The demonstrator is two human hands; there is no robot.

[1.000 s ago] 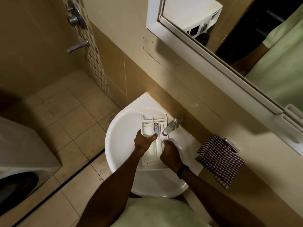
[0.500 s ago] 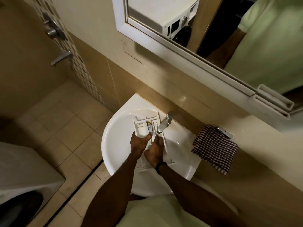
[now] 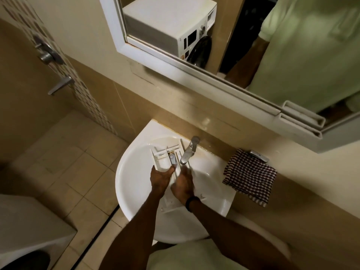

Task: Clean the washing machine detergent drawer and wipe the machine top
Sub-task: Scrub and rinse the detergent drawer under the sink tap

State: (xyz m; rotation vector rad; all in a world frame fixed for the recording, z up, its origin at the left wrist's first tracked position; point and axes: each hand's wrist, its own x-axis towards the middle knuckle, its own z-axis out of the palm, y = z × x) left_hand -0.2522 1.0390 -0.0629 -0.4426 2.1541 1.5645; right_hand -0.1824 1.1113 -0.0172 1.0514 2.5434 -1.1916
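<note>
The white detergent drawer (image 3: 163, 158) lies lengthwise in the white sink (image 3: 126, 182), its far end under the chrome tap (image 3: 188, 152). My left hand (image 3: 160, 177) holds the drawer's left wall, thumb outside and fingers reaching over the middle compartment. My right hand (image 3: 183, 184) lies on the drawer's right compartment just below the tap's spout, its fingers pointing toward the tap and slightly blurred. A black band sits on my right wrist. A white washing machine (image 3: 29, 230) stands at the lower left, and the mirror (image 3: 169, 26) reflects it.
A checked cloth (image 3: 250, 176) hangs from a holder on the wall to the right of the sink. Shower fittings (image 3: 60, 85) stick out of the mosaic strip at the left. Tiled floor with a dark drain channel lies between sink and machine.
My right hand moved from the drawer's right edge onto the drawer under the tap. My left hand stayed on the drawer. The view tilted up, showing more of the mirror.
</note>
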